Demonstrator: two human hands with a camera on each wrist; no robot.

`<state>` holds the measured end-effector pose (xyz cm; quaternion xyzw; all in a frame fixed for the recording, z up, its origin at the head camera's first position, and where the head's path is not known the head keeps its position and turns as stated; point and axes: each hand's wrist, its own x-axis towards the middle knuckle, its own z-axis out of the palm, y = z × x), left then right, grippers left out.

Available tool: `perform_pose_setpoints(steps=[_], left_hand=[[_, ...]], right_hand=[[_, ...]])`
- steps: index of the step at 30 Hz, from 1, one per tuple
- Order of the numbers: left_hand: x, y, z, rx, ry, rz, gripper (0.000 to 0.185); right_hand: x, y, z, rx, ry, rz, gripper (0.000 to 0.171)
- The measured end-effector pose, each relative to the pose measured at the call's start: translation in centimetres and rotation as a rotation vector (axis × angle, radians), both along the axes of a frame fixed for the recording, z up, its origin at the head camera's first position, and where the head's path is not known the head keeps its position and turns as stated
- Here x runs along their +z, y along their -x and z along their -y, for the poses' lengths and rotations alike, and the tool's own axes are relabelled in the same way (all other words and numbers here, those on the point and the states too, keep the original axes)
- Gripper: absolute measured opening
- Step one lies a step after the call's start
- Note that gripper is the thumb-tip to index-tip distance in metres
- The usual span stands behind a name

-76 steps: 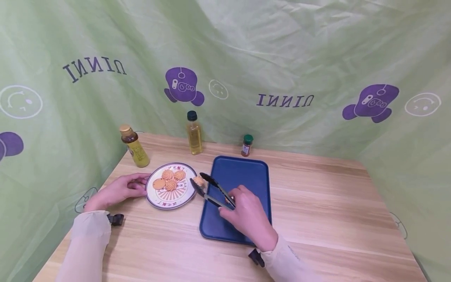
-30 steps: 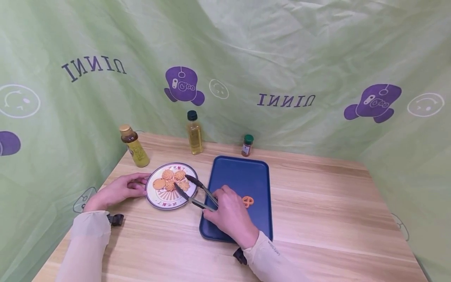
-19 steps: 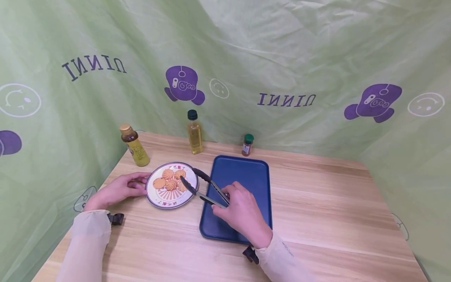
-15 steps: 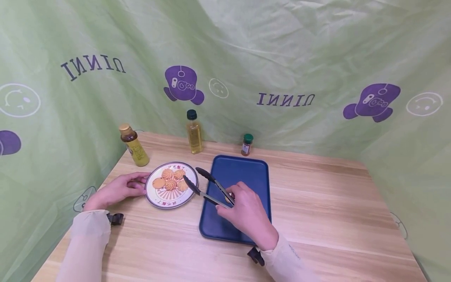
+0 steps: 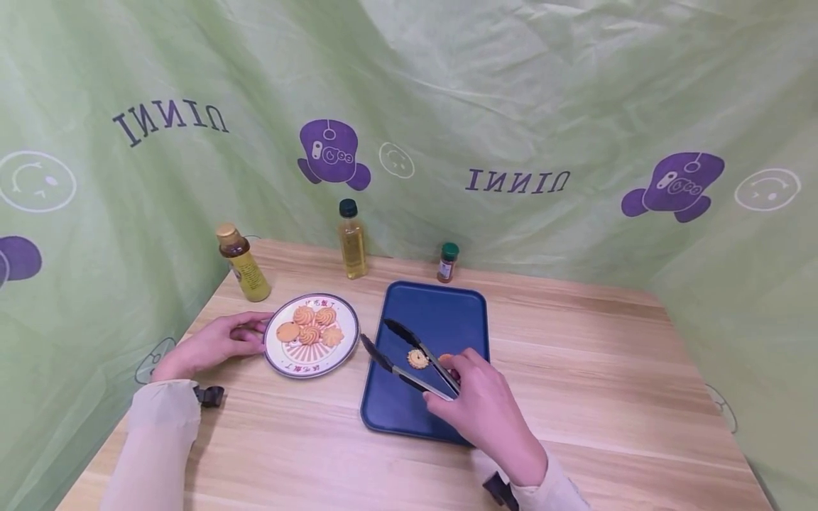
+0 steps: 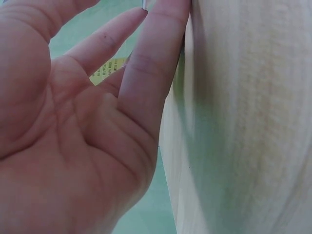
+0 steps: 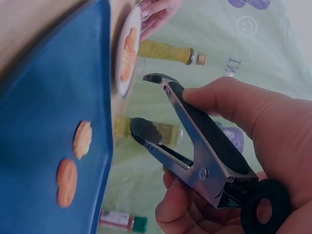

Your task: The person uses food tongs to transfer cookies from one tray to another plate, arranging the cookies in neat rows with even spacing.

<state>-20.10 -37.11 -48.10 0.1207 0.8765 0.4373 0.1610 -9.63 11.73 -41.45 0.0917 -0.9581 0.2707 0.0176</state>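
My right hand [image 5: 479, 397] grips metal tongs [image 7: 195, 151] with black tips. Their arms are spread with nothing between them, over the blue tray [image 5: 434, 305]. On the tray lie a pale scalloped cookie [image 5: 418, 359] and an orange pretzel-shaped cookie [image 5: 445, 360], partly hidden by the tongs and fingers. To the left stands a white plate [image 5: 339, 355] with a dark rim, bearing several cookies: swirled ones [image 5: 304, 316], a smooth round one [image 5: 288, 333] and a flower-shaped one [image 5: 332, 336]. My left hand [image 5: 220, 344] touches the plate's left edge, fingers extended in the left wrist view.
Behind the plate stand a brown-capped bottle [image 5: 246, 266] at the left and an oil bottle [image 5: 353, 245]. A small green-capped jar [image 5: 448, 262] is just beyond the tray. Green printed cloth [image 5: 511, 106] hangs around the wooden table [image 5: 594, 383].
The tongs carried the flower-shaped cookie onto the plate and released it. My right hand then drew them back rightward over the tray, uncovering the scalloped cookie. My left hand stayed at the plate.
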Motion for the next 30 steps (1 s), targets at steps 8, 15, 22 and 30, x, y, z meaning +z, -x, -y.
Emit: perform_pose_setpoints(steps=[8, 15, 22, 30], left_hand=[[0.1, 0.0, 0.1, 0.035, 0.003, -0.002, 0.064], [0.2, 0.1, -0.5, 0.055, 0.028, -0.032, 0.059], [0.0, 0.1, -0.6, 0.070, 0.057, -0.046, 0.062], [0.0, 0.2, -0.5, 0.083, 0.053, -0.021, 0.063]], right_hand=[[-0.3, -1.0, -3.1, -0.044, -0.053, 0.044, 0.044], [-0.6, -1.6, -4.8, -0.053, -0.089, 0.070, 0.045], [-0.8, -1.9, -5.4, -0.055, -0.107, 0.083, 0.047], [-0.8, -2.1, -5.6, -0.047, -0.128, 0.075, 0.047]])
